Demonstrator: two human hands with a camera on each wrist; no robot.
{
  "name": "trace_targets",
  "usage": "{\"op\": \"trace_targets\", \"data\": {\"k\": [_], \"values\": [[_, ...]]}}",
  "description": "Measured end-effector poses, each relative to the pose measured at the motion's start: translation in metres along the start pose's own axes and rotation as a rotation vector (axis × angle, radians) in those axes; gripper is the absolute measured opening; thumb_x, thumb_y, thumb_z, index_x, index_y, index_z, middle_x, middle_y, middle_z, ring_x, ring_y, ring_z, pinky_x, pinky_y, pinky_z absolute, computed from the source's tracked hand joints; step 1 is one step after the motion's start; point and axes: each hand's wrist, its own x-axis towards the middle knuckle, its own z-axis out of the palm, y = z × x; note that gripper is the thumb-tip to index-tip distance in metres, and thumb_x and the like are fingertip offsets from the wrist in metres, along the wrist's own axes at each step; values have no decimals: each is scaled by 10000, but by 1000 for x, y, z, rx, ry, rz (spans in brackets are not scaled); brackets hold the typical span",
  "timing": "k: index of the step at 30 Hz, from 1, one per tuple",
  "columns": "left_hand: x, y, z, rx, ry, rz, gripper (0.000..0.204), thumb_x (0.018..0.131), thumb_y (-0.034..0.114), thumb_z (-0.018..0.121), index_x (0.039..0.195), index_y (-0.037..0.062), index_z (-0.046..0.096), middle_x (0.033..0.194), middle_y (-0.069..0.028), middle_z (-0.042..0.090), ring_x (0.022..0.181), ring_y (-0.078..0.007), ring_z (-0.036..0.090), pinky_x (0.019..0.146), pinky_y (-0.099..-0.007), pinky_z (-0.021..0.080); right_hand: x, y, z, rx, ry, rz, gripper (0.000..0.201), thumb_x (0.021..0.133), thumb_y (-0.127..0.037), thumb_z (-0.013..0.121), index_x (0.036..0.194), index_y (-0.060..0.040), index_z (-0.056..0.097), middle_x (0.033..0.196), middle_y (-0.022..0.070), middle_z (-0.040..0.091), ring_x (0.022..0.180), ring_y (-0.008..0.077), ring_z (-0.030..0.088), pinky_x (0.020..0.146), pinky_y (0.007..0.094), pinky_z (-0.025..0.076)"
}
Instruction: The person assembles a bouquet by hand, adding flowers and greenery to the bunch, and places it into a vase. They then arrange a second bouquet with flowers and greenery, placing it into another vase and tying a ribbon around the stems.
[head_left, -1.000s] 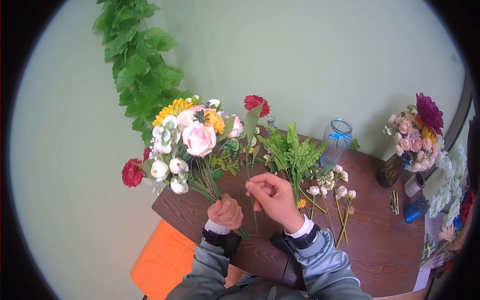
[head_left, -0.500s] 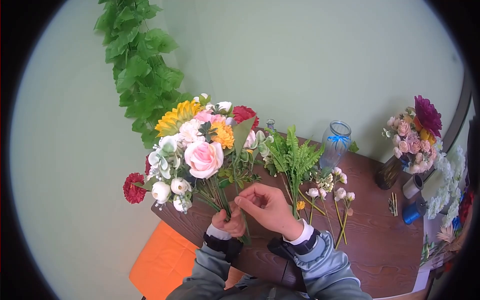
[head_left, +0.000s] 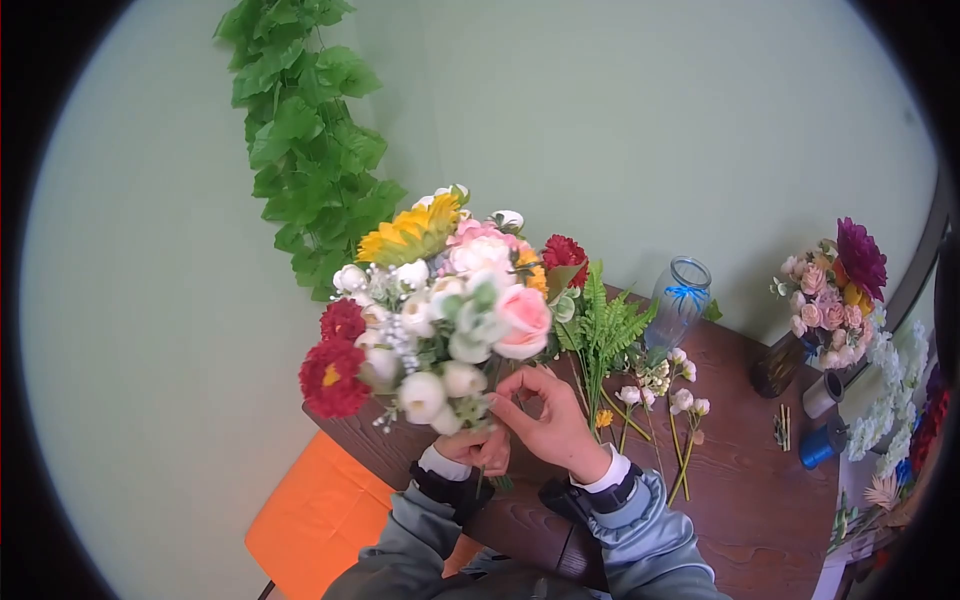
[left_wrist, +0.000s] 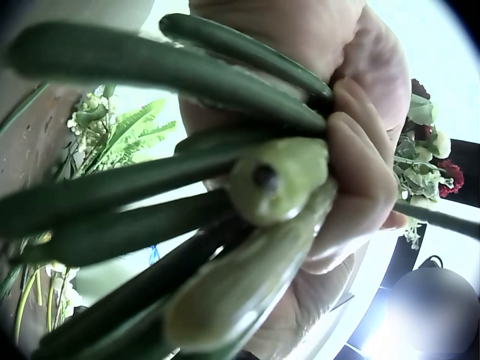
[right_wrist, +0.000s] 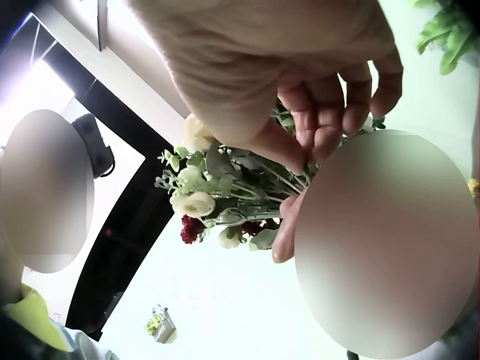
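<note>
Left hand (head_left: 482, 452)'s got the bouquet (head_left: 475, 328) gripped by its stems (left_wrist: 112, 184), blooms above; right hand (head_left: 555, 420)'s pinching in at the stems alongside. Glass jar (head_left: 678, 310) with blue bow (head_left: 685, 293) stands beyond and right of that hand; farther right, a brown vase (head_left: 776, 372) holds pink and purple flowers (head_left: 828, 312). Table (head_left: 745, 480) edge runs under the left forearm (head_left: 425, 530).

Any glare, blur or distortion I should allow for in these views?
Head: dark rounded border, bouquet slightly blurred. Left wrist: nearest stems out of focus, glare and an oval blur at lower right. Right wrist: two oval blurs hide parts of the scene, glare at upper left.
</note>
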Motion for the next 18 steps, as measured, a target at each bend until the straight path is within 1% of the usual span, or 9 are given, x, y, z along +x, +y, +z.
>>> {"op": "trace_targets", "data": {"k": [1, 2, 5, 9, 12, 13, 15, 17, 18], "values": [[-2, 1, 0, 38, 62, -48, 426, 913, 408, 519, 667, 60, 504, 545, 5, 345, 440, -90, 284, 421, -240, 229, 0, -3, 0, -15, 35, -32, 117, 788, -138, 680, 804, -40, 617, 740, 30, 583, 727, 145, 480, 671, 278, 386], [0, 4, 0, -46, -7, -111, 403, 915, 399, 519, 681, 72, 520, 619, -7, 375, 494, -91, 298, 463, -240, 255, -1, -5, 0, -30, 69, -63, 133, 781, -164, 683, 788, -49, 616, 726, 49, 590, 707, 182, 489, 650, 299, 393], [3, 11, 11, 148, 85, -149, 463, 926, 447, 466, 604, 115, 437, 570, 14, 294, 424, -105, 210, 424, -261, 175, -2, 1, 1, 29, 92, -79, 142, 781, -159, 686, 799, -38, 614, 742, 57, 589, 720, 194, 506, 655, 302, 401], [6, 11, 12, 131, 124, -206, 449, 918, 452, 487, 614, 126, 424, 622, 7, 318, 463, -100, 241, 449, -259, 198, -2, 7, 1, 87, 97, -90, 138, 774, -137, 681, 826, -26, 619, 758, 67, 589, 732, 198, 517, 666, 300, 416], [10, 9, 11, 122, 140, -176, 284, 829, 186, 580, 633, 109, 389, 620, -4, 338, 503, -107, 304, 465, -232, 242, -6, 19, 0, 81, 73, -62, 140, 767, -93, 656, 876, -13, 624, 785, 65, 589, 721, 176, 522, 665, 280, 427], [12, 10, 15, 224, 226, -164, 259, 827, 180, 581, 664, 100, 396, 616, -8, 362, 499, -122, 329, 469, -234, 254, -7, 29, 0, 124, 52, -20, 162, 762, -65, 637, 914, -11, 622, 818, 64, 598, 741, 156, 535, 684, 276, 437], [6, 10, -2, 48, 192, -251, 195, 850, 193, 562, 752, 84, 433, 642, -25, 418, 550, -152, 422, 506, -258, 345, -7, 33, -6, 164, 29, 20, 196, 757, -37, 617, 951, -8, 619, 851, 62, 607, 761, 136, 548, 702, 272, 447], [7, 12, -14, -149, 991, 284, 138, 929, 206, 485, 881, 80, 457, 700, -35, 490, 711, -174, 527, 658, -318, 455, -7, 31, -17, 15, -62, -42, 298, 754, -1, 599, 1052, -6, 586, 957, 57, 627, 855, 110, 574, 768, 274, 461], [6, 14, -17, -151, 989, 286, 138, 929, 206, 485, 881, 80, 457, 700, -35, 490, 711, -174, 527, 658, -318, 455, -6, 30, -21, 142, -121, 60, 382, 759, 6, 614, 1134, -3, 540, 1047, 56, 627, 962, 114, 576, 847, 287, 455]]}}
